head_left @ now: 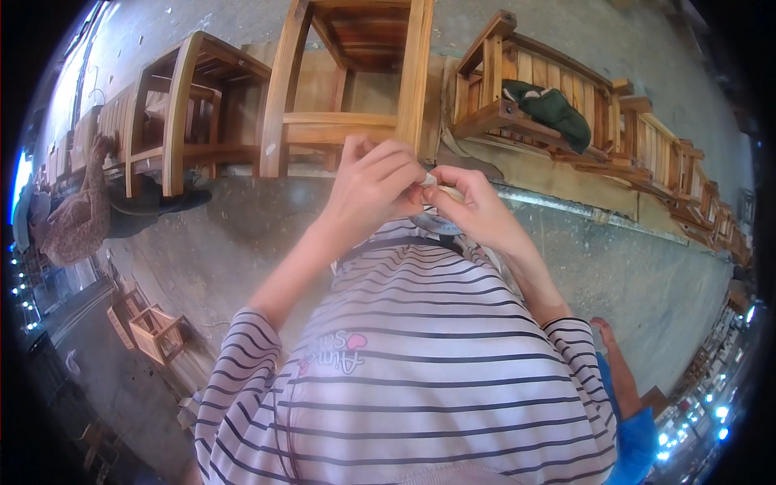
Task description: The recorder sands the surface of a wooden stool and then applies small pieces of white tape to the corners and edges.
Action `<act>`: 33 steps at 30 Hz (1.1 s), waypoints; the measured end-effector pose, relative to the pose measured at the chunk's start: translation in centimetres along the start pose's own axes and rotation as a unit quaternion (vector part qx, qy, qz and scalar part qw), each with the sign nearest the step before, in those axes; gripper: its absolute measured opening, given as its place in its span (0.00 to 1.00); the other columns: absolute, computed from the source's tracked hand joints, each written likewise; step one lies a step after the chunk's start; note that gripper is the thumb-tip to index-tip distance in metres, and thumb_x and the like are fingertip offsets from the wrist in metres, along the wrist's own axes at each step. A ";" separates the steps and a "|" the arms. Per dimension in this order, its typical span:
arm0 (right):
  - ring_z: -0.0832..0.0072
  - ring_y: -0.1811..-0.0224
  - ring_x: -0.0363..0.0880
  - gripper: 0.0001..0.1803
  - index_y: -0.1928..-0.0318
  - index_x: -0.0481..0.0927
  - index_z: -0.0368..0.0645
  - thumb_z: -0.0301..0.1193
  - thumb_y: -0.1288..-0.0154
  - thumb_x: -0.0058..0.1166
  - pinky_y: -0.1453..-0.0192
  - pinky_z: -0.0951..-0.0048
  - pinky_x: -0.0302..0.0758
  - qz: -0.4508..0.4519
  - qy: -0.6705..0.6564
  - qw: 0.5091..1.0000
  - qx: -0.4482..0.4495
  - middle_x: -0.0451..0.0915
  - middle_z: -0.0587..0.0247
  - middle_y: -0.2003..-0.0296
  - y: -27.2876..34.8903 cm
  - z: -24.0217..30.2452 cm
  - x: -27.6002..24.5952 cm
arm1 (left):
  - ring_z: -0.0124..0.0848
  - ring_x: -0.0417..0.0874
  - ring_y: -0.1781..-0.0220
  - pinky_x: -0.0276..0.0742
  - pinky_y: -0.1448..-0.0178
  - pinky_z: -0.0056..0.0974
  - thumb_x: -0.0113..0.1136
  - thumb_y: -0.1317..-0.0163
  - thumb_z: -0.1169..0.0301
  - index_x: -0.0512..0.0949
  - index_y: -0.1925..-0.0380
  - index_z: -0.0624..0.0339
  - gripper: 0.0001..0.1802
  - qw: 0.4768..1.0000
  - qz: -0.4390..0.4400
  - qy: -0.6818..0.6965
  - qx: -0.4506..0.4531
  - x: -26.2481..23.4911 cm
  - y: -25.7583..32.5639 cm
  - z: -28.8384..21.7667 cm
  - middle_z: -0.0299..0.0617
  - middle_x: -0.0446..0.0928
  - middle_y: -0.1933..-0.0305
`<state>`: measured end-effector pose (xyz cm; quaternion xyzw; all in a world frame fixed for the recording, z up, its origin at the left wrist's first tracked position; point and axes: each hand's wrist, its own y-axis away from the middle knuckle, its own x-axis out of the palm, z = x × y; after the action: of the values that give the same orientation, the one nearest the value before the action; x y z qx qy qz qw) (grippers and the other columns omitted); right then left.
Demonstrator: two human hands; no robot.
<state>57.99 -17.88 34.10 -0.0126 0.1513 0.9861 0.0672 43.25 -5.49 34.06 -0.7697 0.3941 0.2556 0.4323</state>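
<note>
A small pale piece [429, 179] sits in front of the wearer's chest, between the two hands, its kind too small to tell; the left hand [373, 184] pinches it from one side, fingers curled over and bunched; the right hand [470, 204] pinches it from the other, thumb and forefinger pressed together; below them spreads the wearer's striped shirt [453, 339]; just beyond the hands stands a wooden frame [339, 128] with upright legs and a crossbar; another wooden frame [173, 121] stands to its left; to the right is a slatted wooden seat [598, 95], a dark green cloth [559, 115] draped on it, with more wooden pieces in a row past it; at far left a person [81, 220] in patterned clothing sits near the concrete floor [279, 230]; a small stool [158, 333] stands at lower left.
</note>
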 end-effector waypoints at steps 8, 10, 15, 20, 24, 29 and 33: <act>0.86 0.71 0.69 0.11 0.60 0.80 0.32 0.30 0.32 0.54 0.68 0.81 0.68 0.033 -0.100 0.993 0.061 0.78 0.70 0.71 -0.4 1.9 0.0 | 0.27 0.79 0.58 0.64 0.50 0.41 0.70 0.63 0.72 0.76 0.73 0.52 0.14 0.998 -0.014 0.017 0.056 -1.2 -1.0 1.1 0.30 0.76 0.68; 0.89 0.75 0.64 0.10 0.60 0.80 0.34 0.30 0.33 0.55 0.73 0.83 0.61 0.052 -0.136 0.986 0.086 0.73 0.74 0.75 -0.8 2.1 0.1 | 0.27 0.79 0.58 0.65 0.49 0.41 0.70 0.62 0.72 0.76 0.73 0.52 0.13 0.997 -0.015 0.020 0.068 -1.5 -1.2 1.8 0.31 0.76 0.68; 0.90 0.78 0.62 0.08 0.59 0.80 0.35 0.29 0.32 0.54 0.75 0.83 0.57 0.090 -0.172 0.975 0.103 0.69 0.77 0.78 -2.1 2.5 0.2 | 0.26 0.80 0.57 0.67 0.47 0.42 0.70 0.59 0.71 0.76 0.74 0.51 0.12 0.990 -0.008 0.040 0.136 -3.1 -1.8 3.5 0.30 0.77 0.69; 0.90 0.78 0.62 0.08 0.58 0.79 0.36 0.29 0.30 0.53 0.75 0.83 0.58 0.094 -0.151 0.980 0.085 0.69 0.78 0.78 -3.9 4.2 1.0 | 0.28 0.80 0.57 0.69 0.47 0.40 0.71 0.56 0.71 0.81 0.70 0.53 0.11 0.994 0.035 0.103 0.031 -5.7 -2.0 5.2 0.32 0.79 0.68; 0.90 0.76 0.63 0.09 0.59 0.78 0.37 0.31 0.30 0.54 0.73 0.85 0.59 0.056 -0.155 0.985 0.055 0.70 0.78 0.77 -5.7 5.1 2.0 | 0.33 0.81 0.59 0.73 0.49 0.37 0.72 0.49 0.70 0.85 0.63 0.59 0.12 0.922 0.058 0.335 -0.187 -7.0 -1.5 6.4 0.37 0.83 0.65; 0.91 0.75 0.64 0.09 0.57 0.79 0.38 0.32 0.29 0.54 0.73 0.86 0.60 0.066 -0.169 0.982 0.050 0.73 0.77 0.73 -8.3 6.5 3.6 | 0.33 0.82 0.61 0.75 0.55 0.35 0.70 0.45 0.72 0.83 0.65 0.67 0.11 0.886 0.058 0.392 -0.240 -7.8 -0.8 9.2 0.46 0.82 0.65; 0.92 0.75 0.63 0.11 0.55 0.79 0.37 0.32 0.30 0.55 0.74 0.85 0.59 0.101 -0.167 0.979 0.064 0.74 0.77 0.72 -10.5 6.6 4.4 | 0.34 0.82 0.62 0.75 0.55 0.36 0.68 0.44 0.72 0.82 0.69 0.65 0.08 0.884 0.069 0.397 -0.236 -9.6 -0.8 10.9 0.44 0.82 0.66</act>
<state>54.99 -5.39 37.08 0.1725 0.2013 0.9642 -0.0081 37.98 7.95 36.11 -0.8570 0.5129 0.0432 0.0263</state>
